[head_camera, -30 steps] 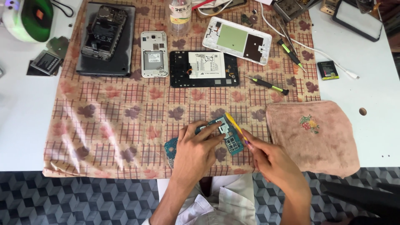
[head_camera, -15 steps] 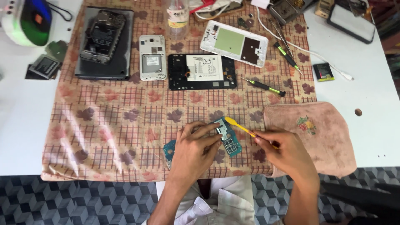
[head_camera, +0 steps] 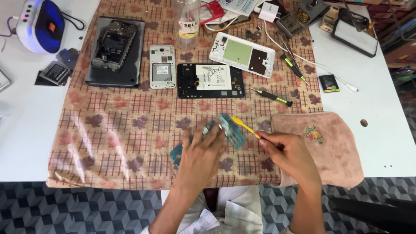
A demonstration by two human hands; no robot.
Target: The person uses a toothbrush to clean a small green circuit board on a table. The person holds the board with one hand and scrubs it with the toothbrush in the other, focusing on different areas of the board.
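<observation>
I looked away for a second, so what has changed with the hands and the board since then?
The right hand drew the yellow tool off the circuit board toward the right; its tip now sits at the board's edge. The left hand kept hold of the board. The phones on the cloth stayed put.

Probably a phone repair bench: opened phones [head_camera: 210, 80], screwdrivers [head_camera: 273, 95] and loose batteries [head_camera: 54, 72] cover the table [head_camera: 26, 125].

White table [head_camera: 381, 143]: carries a checked floral cloth [head_camera: 130, 130]; pink towel [head_camera: 333, 147]; speaker [head_camera: 41, 26]; loose battery [head_camera: 54, 72]; small black-green packet [head_camera: 329, 83].
</observation>
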